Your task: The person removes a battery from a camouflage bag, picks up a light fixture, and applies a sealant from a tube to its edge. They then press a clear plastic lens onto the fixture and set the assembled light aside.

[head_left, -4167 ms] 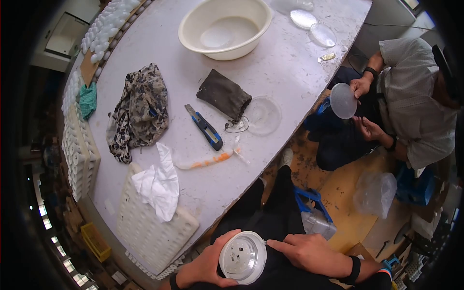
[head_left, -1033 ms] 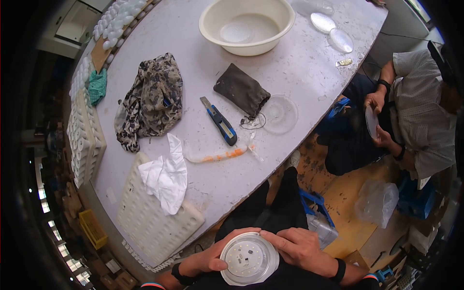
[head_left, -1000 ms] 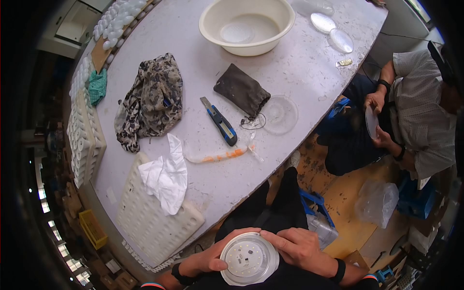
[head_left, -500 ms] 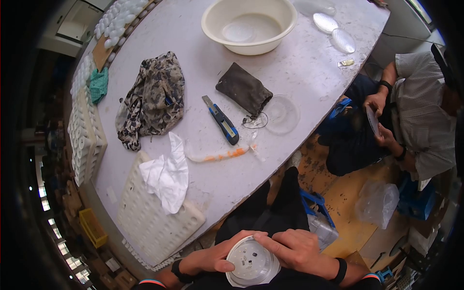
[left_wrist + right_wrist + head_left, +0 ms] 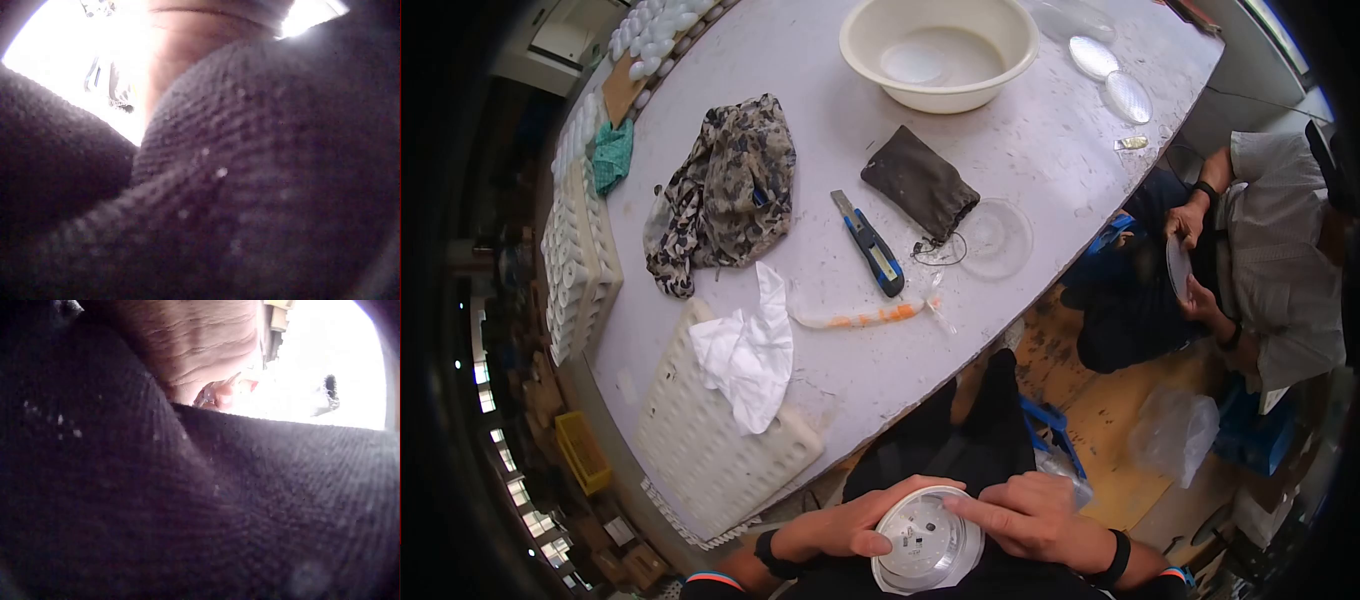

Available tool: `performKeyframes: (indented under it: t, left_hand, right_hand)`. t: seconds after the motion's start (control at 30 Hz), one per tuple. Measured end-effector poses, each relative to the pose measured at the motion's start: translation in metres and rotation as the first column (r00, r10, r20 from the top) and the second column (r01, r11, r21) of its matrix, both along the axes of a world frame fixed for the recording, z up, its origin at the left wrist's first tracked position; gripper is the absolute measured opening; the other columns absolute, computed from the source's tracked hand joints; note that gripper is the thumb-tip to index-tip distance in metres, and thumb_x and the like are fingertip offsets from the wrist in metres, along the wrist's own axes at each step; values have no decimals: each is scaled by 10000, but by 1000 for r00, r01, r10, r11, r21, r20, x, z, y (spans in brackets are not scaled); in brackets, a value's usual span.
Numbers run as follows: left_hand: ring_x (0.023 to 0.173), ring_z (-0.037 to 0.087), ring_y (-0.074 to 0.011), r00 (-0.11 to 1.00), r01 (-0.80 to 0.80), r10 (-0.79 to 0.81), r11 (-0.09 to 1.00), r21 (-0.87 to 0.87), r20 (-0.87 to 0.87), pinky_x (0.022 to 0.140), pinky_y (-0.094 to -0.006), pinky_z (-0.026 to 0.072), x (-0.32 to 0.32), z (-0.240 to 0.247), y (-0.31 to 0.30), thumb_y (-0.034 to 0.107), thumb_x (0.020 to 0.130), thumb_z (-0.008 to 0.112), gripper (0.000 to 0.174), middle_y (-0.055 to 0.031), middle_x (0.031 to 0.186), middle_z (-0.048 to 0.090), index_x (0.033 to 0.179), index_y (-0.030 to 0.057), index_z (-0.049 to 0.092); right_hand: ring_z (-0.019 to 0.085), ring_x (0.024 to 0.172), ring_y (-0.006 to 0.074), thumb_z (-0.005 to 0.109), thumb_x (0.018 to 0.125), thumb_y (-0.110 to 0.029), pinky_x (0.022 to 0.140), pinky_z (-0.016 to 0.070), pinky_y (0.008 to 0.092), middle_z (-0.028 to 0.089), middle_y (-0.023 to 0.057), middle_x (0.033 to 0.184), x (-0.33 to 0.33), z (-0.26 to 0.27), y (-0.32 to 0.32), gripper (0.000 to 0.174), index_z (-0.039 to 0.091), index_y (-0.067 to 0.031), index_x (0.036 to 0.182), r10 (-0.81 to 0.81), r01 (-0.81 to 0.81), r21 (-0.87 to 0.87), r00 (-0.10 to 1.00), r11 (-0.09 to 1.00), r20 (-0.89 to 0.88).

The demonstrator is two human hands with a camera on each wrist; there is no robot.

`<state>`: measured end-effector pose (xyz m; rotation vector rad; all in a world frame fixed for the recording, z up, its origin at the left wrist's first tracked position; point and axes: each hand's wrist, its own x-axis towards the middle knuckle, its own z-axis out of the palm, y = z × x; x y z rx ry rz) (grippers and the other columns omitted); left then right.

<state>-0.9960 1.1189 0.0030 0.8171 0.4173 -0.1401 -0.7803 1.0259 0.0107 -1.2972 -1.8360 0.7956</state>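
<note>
One uneven push by the right fingers (image 5: 990,516), pinching or merely touching, we cannot tell, could twist the round lamp (image 5: 921,553) out of the left fingers (image 5: 912,486) gripping it.

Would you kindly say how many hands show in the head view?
4: the wearer's left hand holding a round white case, the right hand at its edge, and, on another person, an upper hand and a lower hand, both at a disc. No others show.
</note>
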Motion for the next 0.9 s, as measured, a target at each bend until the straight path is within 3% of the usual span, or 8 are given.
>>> performKeyframes:
  t: [0.03,0.1,0.17,0.6,0.67,0.77,0.9]
  left_hand:
    - [1201,432,-253,1000,-4,4,1000,5,-30,996,-366,323,0,1,0,684,718,488,989,-165,1297,415,1391,21,199]
    - [1170,466,-262,999,3,-1,999,40,-41,975,-366,347,3,1,1,740,711,460,1006,-164,1260,456,1398,51,204]
    - [1138,497,-278,996,64,-60,996,68,-62,946,-365,376,4,0,3,710,718,470,964,-168,1230,483,1400,80,210]
    - [1073,521,-273,982,176,-165,976,128,-90,914,-362,394,11,11,11,495,758,532,821,-156,1189,487,1384,75,208]
    - [1091,503,-266,975,199,-182,970,142,-129,928,-356,383,9,20,12,430,753,560,827,-165,1203,466,1388,62,178]
    - [1090,502,-265,989,129,-110,966,223,-94,931,-361,382,0,24,4,387,743,578,842,-169,1199,467,1393,62,153]
    - [1162,444,-254,975,154,-125,976,155,-181,983,-359,336,-2,45,6,418,725,633,915,-170,1265,408,1392,35,136]
  right_hand:
    - [510,531,96,688,642,-78,439,374,238,574,-42,715,2,-3,-2,508,629,-193,1134,-111,115,-69,992,991,54]
    - [510,528,103,712,612,-67,437,373,237,570,-48,709,9,-1,1,529,635,-190,1121,-113,119,-59,988,991,108]
    - [490,535,85,640,651,-79,443,366,221,530,-52,695,15,3,7,503,621,-179,1143,6,-2,-26,985,1000,174]
    - [428,511,87,592,673,-123,442,335,222,402,-35,634,25,16,25,488,604,-147,1161,118,-128,33,969,991,215]
    - [526,585,106,610,726,-85,502,409,211,522,-8,694,31,34,28,420,610,-97,1146,283,-245,-157,909,957,307]
    - [510,548,113,614,642,-78,465,420,257,484,-19,701,28,33,16,572,553,-107,1210,284,-222,-242,921,945,267]
    - [527,542,128,614,646,-85,457,432,276,484,-5,707,12,37,-9,591,530,-105,1231,195,-115,-309,951,944,240]
